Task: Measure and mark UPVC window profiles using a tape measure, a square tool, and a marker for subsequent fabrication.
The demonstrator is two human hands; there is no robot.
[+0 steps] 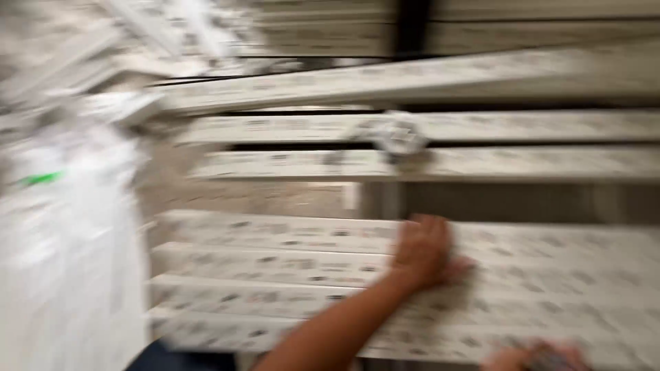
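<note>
The view is heavily motion-blurred. My left hand (pixel 426 251) lies palm down on a stack of long white strips (pixel 275 261) with grey printed marks, its thumb pointing right and its fingers spread over the top strips. It grips nothing. My forearm comes in from the bottom middle. Only the top of my right hand (pixel 533 357) shows at the bottom edge, at the front of the same stack. Something small and dark sits at its fingers, and the blur hides whether it holds it.
More long white strips (pixel 426 165) lie across racks farther back, with dark gaps between them. A crumpled whitish lump (pixel 395 134) rests on one. A tall white wrapped bundle (pixel 69 247) with a green mark stands at the left.
</note>
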